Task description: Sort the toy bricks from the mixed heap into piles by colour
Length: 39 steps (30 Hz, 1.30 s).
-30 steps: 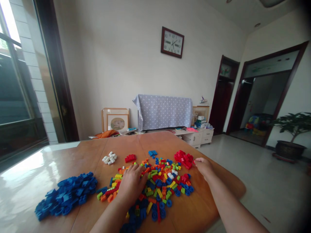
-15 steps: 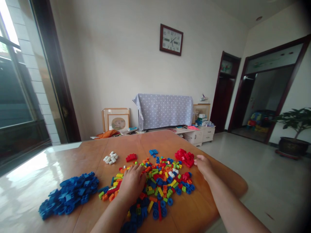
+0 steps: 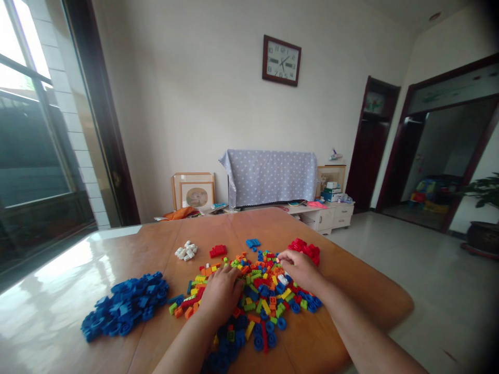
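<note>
Mixed toy bricks (image 3: 255,291) in a loose, many-coloured spread over the near middle of a glossy brown table (image 3: 142,350), directly below and between two bare forearms. At the nearest end, dark blue pieces (image 3: 223,353) beside blue round pieces (image 3: 259,342) and a long red piece (image 3: 265,337). A little farther in, the left hand (image 3: 222,293), palm down over the left part of the spread, fingers bent and their tips hidden among bricks; impossible to make out whether closed on anything. To the left, well apart from that hand, a large blue heap (image 3: 127,306).

Farther off, the right hand (image 3: 302,267), reaching over the spread's far right part, thumb and forefinger close to each other; anything pinched between them too small to make out. Just behind its knuckles, partly covered, a bright red heap (image 3: 311,249). Beyond the spread, left to right, a white cluster (image 3: 186,250), a small red cluster (image 3: 218,251) and a lighter blue cluster (image 3: 253,242).

Past the table, a white cabinet (image 3: 325,221), a dotted grey cloth (image 3: 273,179), leaning framed pictures (image 3: 197,197) and, high on the wall, a clock (image 3: 281,61).
</note>
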Motion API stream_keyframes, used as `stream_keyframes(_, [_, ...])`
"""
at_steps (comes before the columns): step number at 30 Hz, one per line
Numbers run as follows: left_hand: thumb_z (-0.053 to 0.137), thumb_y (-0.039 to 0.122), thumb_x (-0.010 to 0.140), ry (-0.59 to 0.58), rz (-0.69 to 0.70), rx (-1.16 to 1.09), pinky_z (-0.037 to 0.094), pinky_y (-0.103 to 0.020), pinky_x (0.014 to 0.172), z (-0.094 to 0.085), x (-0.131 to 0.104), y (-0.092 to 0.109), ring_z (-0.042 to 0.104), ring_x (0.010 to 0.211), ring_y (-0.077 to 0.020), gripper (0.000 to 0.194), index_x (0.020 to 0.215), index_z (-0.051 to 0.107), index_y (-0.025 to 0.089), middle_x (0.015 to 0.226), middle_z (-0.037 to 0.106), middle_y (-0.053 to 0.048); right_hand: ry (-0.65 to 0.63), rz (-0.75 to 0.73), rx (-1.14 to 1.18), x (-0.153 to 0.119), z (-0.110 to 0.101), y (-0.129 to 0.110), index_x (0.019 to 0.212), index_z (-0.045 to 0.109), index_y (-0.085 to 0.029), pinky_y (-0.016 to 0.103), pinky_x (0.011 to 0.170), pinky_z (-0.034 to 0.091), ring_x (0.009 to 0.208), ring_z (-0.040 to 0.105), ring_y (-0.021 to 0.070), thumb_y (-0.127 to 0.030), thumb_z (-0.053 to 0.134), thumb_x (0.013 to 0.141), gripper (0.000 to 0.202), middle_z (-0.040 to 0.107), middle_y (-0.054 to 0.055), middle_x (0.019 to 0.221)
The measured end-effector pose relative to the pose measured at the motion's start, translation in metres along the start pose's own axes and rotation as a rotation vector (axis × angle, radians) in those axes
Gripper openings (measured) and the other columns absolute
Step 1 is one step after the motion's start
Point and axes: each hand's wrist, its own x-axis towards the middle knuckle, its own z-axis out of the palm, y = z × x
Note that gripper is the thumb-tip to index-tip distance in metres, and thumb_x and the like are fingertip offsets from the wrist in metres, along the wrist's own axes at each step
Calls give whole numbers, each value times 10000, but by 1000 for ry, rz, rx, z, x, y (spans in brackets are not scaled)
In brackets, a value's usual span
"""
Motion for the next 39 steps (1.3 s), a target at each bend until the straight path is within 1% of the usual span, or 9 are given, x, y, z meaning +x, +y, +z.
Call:
stream_keyframes(6, [494, 272, 929, 19, -5, -8, 412, -307, 839, 7, 1, -5, 586, 1022, -232, 192, 1011, 668, 260, 1041, 647, -57, -152, -210, -337, -19, 24, -63, 957, 724, -250, 296, 766, 439, 914, 626, 215, -491, 645, 841, 278, 695, 40, 957])
stream_keyframes(9, [491, 279, 931, 20, -7, -12, 407, -307, 831, 8, 0, -5, 586, 1015, -234, 195, 1005, 669, 258, 1041, 649, -59, -184, -200, -481, -22, 36, -76, 907, 714, -237, 321, 764, 418, 926, 618, 248, -572, 704, 767, 363, 691, 55, 942])
stream_keyframes(12, [503, 290, 927, 14, -12, -16, 402, -306, 834, 8, -1, -5, 587, 1011, -234, 185, 1001, 669, 254, 1037, 648, -61, -180, -181, -502, -22, 47, -74, 830, 693, -233, 318, 756, 412, 908, 622, 242, -441, 719, 762, 220, 693, 40, 895])
stream_keyframes(15, [518, 301, 922, 14, -19, -20, 400, -302, 835, 8, 0, -6, 585, 1015, -232, 167, 986, 664, 251, 1045, 648, -58, -123, -167, -359, -18, 51, -64, 859, 695, -240, 291, 742, 425, 884, 631, 209, -296, 654, 786, 101, 703, 23, 899])
stream_keyframes(18, [518, 309, 924, 10, -24, -22, 404, -300, 828, 6, 0, -5, 586, 1017, -231, 169, 996, 661, 254, 1054, 643, -55, -38, -68, -71, -6, 42, -45, 966, 703, -235, 270, 708, 458, 816, 652, 184, -308, 573, 844, 193, 723, 18, 866])
stream_keyframes(21, [507, 314, 930, -8, -27, -21, 411, -301, 821, 3, 0, -4, 592, 1012, -233, 184, 1010, 663, 258, 1054, 638, -60, 171, 91, 178, 9, 17, -18, 891, 715, -200, 280, 689, 497, 759, 666, 197, -408, 617, 808, 244, 736, 31, 809])
stream_keyframes(28, [510, 310, 922, -22, -26, -32, 426, -307, 825, 1, 2, -2, 597, 1004, -239, 186, 1008, 666, 257, 1046, 637, -64, 481, 275, 209, 11, -46, 47, 982, 704, -142, 304, 707, 537, 803, 697, 228, -464, 586, 773, 402, 752, 91, 883])
stream_keyframes(33, [494, 334, 934, -14, -20, -36, 428, -305, 826, 3, 1, -3, 596, 1000, -235, 208, 1024, 665, 257, 1041, 635, -65, 505, 337, 197, -2, -50, 68, 895, 736, -174, 303, 678, 543, 790, 712, 242, -436, 629, 716, 334, 762, 68, 817])
stream_keyframes(39, [486, 338, 940, -22, -19, -24, 429, -308, 833, 4, 2, -3, 592, 1017, -234, 225, 1054, 666, 267, 1066, 637, -60, 505, 361, 214, -4, -41, 73, 964, 725, -188, 280, 647, 552, 785, 729, 225, -357, 610, 726, 314, 770, 70, 850])
